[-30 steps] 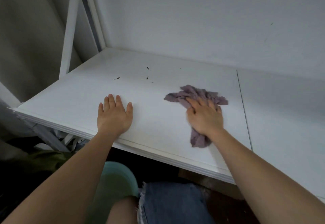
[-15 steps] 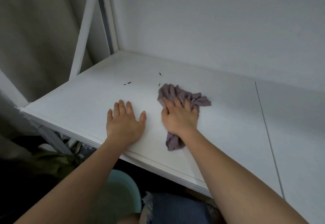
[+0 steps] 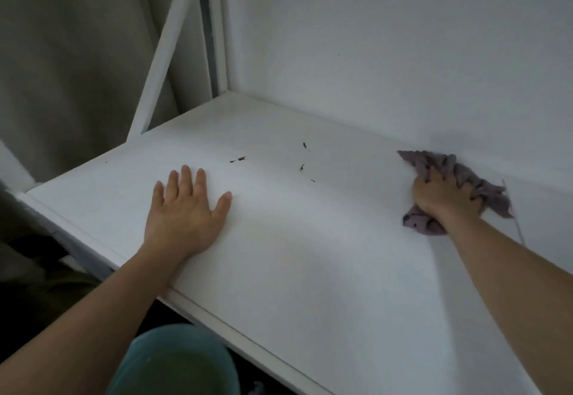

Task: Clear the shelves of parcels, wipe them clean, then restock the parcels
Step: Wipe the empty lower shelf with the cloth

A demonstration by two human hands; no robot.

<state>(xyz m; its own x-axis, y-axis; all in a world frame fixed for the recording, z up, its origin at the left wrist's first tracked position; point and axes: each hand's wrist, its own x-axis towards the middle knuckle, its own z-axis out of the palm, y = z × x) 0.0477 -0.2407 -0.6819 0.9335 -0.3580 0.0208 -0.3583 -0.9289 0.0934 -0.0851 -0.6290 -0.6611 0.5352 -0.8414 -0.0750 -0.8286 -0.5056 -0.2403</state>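
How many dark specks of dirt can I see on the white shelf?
5 at least: a close pair beyond the left hand, one farther back, one nearer, one tiny. The cloth may hide more.

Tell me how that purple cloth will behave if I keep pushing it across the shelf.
The purple cloth looks soft and floppy: it bunches in folds under the right hand. Probably light; loose corners trail. It should slide easily on the smooth white shelf.
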